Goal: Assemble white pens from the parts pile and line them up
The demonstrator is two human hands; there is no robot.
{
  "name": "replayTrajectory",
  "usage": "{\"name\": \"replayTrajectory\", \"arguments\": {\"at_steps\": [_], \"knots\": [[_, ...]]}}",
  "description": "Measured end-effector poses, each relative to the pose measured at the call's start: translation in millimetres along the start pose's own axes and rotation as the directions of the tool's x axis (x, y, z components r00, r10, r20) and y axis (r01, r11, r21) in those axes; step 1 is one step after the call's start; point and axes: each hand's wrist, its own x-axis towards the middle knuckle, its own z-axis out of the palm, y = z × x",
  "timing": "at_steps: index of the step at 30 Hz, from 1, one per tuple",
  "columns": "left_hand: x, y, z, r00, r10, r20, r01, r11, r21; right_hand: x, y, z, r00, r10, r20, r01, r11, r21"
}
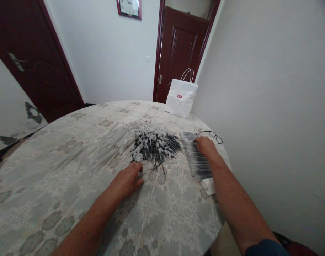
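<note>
My left hand (130, 177) rests by the near edge of a heap of dark, thin pen refills with whitish ends (154, 144). Its thumb and fingers are apart, and nothing shows between them. Over at the right, my right hand (206, 145) is above a neat row of pens (198, 161), clear with dark cores. Its fingers are bent together; what they hold, if anything, is hidden. Clear pen barrels (109, 147) fan out left of the heap, and small whitish parts (149, 127) lie along its back.
A patterned cloth (168, 220) covers the round table. Eyeglasses (217, 138) lie beyond my right hand, and a white paper bag (181, 97) stands at the back. A small white piece (208, 186) lies below the pen row. The wall (271, 89) runs close along the right.
</note>
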Motion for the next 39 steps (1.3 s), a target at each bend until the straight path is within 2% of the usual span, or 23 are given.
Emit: {"name": "replayTrajectory", "arguments": {"at_steps": [4, 7, 11, 15, 20, 25, 30, 33, 39], "knots": [[0.2, -1.7, 1.4, 0.999, 0.001, -0.037, -0.001, 1.000, 0.009, -6.3, -13.4, -2.4, 0.995, -0.023, -0.101, 0.028, 0.998, 0.049], [-0.2, 0.0, 1.0, 0.999, -0.012, -0.051, 0.013, 1.000, 0.021, -10.7, -38.1, -9.7, 0.982, -0.088, -0.170, 0.112, 0.984, 0.137], [2.0, -1.6, 2.5, 0.999, -0.030, -0.043, 0.032, 0.998, 0.054, -16.5, -85.1, -20.9, 0.963, -0.252, -0.099, 0.269, 0.927, 0.259], [5.2, -8.7, 5.7, 0.993, -0.022, -0.112, 0.022, 1.000, -0.006, -24.0, -130.7, -20.5, 0.912, -0.410, 0.028, 0.380, 0.867, 0.323], [7.3, -11.6, 6.7, 0.981, -0.067, -0.184, 0.050, 0.994, -0.093, -38.5, -170.0, -5.0, 0.899, -0.436, -0.049, 0.425, 0.837, 0.346], [7.5, -8.8, 5.0, 0.975, -0.072, -0.213, 0.059, 0.996, -0.065, -54.0, -187.8, 6.6, 0.881, -0.473, -0.004, 0.453, 0.842, 0.292], [8.8, -9.5, 0.2, 0.956, -0.111, -0.272, 0.069, 0.985, -0.160, -63.0, -204.3, 11.2, 0.931, -0.363, -0.046, 0.363, 0.901, 0.237], [10.5, -11.5, 0.6, 0.947, -0.117, -0.298, 0.058, 0.978, -0.200, -63.7, -211.2, 15.1, 0.944, -0.327, -0.038, 0.327, 0.920, 0.216], [9.4, -10.8, 8.6, 0.960, -0.119, -0.255, 0.100, 0.991, -0.086, -59.6, -207.6, 24.4, 0.956, -0.289, -0.055, 0.294, 0.929, 0.226]]}}
